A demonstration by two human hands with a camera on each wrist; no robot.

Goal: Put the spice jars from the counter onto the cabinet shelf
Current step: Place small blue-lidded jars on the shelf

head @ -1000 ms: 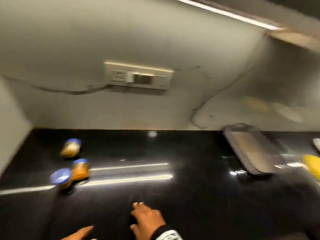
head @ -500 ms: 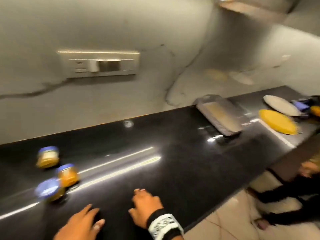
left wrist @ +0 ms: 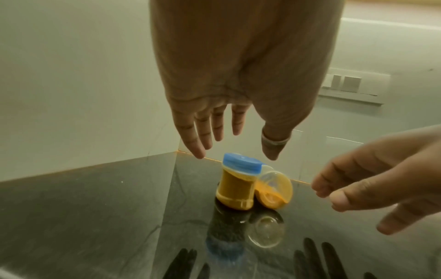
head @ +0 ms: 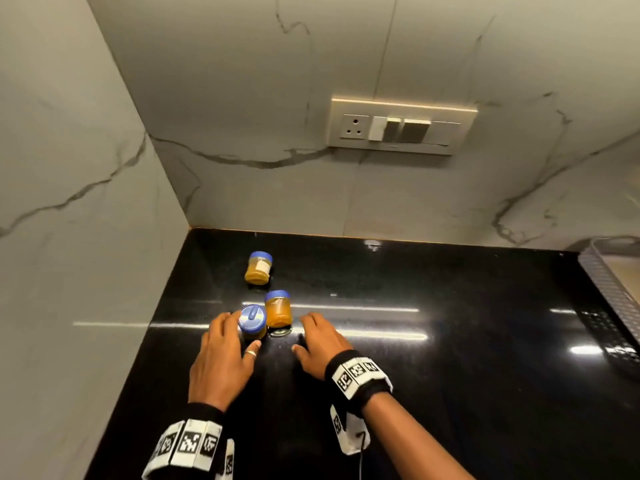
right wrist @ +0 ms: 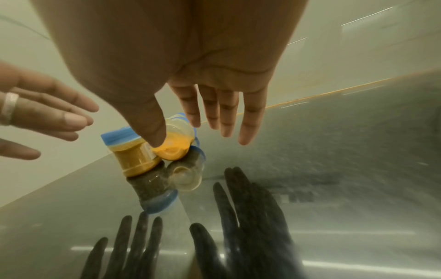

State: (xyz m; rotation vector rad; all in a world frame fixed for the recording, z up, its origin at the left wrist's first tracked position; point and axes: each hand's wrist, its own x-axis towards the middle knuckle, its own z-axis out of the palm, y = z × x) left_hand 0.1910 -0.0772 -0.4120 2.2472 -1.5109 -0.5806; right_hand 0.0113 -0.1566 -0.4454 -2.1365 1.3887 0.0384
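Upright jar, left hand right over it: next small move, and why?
Probably close the left hand around the upright jar and lift. Its fingers are spread and hold nothing, with the blue lid just beyond the fingertips. The right hand is also open, beside the tipped jar that lies against the upright one.

Dim warm light; bright streaks glare on the glossy counter (head: 433, 358) beyond the fingertips (wrist views hazy, edges warped).

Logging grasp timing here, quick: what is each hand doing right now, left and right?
Left hand: open, fingers spread beside the upright spice jar, gripping nothing.
Right hand: open, fingers straight near the tipped spice jar, holding nothing.
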